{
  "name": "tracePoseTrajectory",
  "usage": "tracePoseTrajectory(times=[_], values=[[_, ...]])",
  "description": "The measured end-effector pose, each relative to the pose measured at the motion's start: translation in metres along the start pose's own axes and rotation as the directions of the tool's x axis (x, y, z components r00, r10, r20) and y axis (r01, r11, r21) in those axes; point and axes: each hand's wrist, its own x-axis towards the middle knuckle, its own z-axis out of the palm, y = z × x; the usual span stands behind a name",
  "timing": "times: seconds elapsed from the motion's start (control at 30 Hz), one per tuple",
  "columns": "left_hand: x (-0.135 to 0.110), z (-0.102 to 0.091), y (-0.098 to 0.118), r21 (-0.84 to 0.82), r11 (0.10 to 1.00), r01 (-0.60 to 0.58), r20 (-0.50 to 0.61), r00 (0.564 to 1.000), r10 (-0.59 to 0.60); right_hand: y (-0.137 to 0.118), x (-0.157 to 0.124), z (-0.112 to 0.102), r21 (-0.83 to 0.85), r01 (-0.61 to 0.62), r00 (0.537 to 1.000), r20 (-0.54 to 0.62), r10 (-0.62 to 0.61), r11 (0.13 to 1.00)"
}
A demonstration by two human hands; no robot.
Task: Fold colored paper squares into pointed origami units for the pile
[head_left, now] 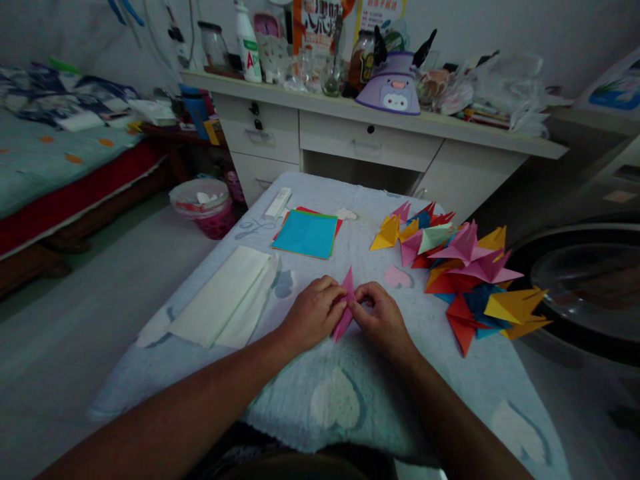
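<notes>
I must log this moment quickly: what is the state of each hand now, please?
Left hand: closed, fingers pressing on the pink folded paper.
Right hand: closed, pinching the same pink folded paper.

left hand (pixel 313 313), right hand (pixel 383 321), both pinching

Both forearms (pixel 200 393) are bare along their whole visible length, from the bottom edge of the picture to the wrists. The left hand (pixel 313 313) and the right hand (pixel 383 320) are bare as well. Between the arms, at the bottom edge, shows dark clothing (pixel 280 461), too dim to tell its kind.
</notes>
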Motion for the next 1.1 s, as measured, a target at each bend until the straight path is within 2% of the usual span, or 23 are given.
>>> tracePoseTrajectory(times=[0.1, 0.3, 0.4, 0.5, 0.57, 0.67, 0.77, 0.83, 0.97, 1.1], values=[[0.001, -0.006, 0.004, -0.135, 0.990, 0.036, 0.006, 0.999, -0.035, -0.006, 0.000, -0.003, 0.125, 0.028, 0.998, 0.043, -0.034, 0.992], [0.002, -0.007, 0.002, -0.395, 0.899, 0.190, 0.037, 0.981, -0.191, -0.013, -0.002, -0.007, 0.169, 0.096, 0.989, 0.095, -0.113, 0.981], [0.004, -0.003, -0.003, -0.551, 0.795, 0.253, 0.053, 0.962, -0.269, -0.008, -0.001, -0.006, 0.179, 0.076, 0.997, 0.020, -0.080, 0.981], [0.007, 0.000, -0.005, -0.719, 0.631, 0.291, 0.097, 0.941, -0.323, 0.000, 0.000, -0.004, 0.220, -0.055, 0.993, -0.091, 0.077, 0.974], [0.009, 0.001, -0.004, -0.797, 0.525, 0.299, 0.130, 0.934, -0.334, 0.002, 0.000, -0.002, 0.325, -0.115, 0.987, -0.066, 0.144, 0.939], [0.009, 0.001, -0.001, -0.840, 0.456, 0.294, 0.142, 0.930, -0.338, 0.003, 0.001, 0.000, 0.464, -0.132, 0.988, -0.005, 0.151, 0.876], [0.009, 0.001, -0.002, -0.838, 0.457, 0.297, 0.149, 0.931, -0.332, 0.002, 0.002, -0.001, 0.505, -0.139, 0.987, 0.003, 0.159, 0.852], [0.009, 0.001, -0.003, -0.816, 0.494, 0.299, 0.143, 0.934, -0.328, 0.003, 0.002, -0.001, 0.517, -0.144, 0.987, 0.010, 0.163, 0.844], [0.010, 0.003, -0.006, -0.744, 0.606, 0.283, 0.092, 0.941, -0.327, 0.008, 0.001, -0.002, 0.488, -0.161, 0.985, 0.028, 0.169, 0.858], [0.008, 0.004, -0.006, -0.596, 0.762, 0.253, 0.029, 0.955, -0.294, 0.013, 0.001, -0.004, 0.360, -0.123, 0.992, 0.005, 0.129, 0.925]])
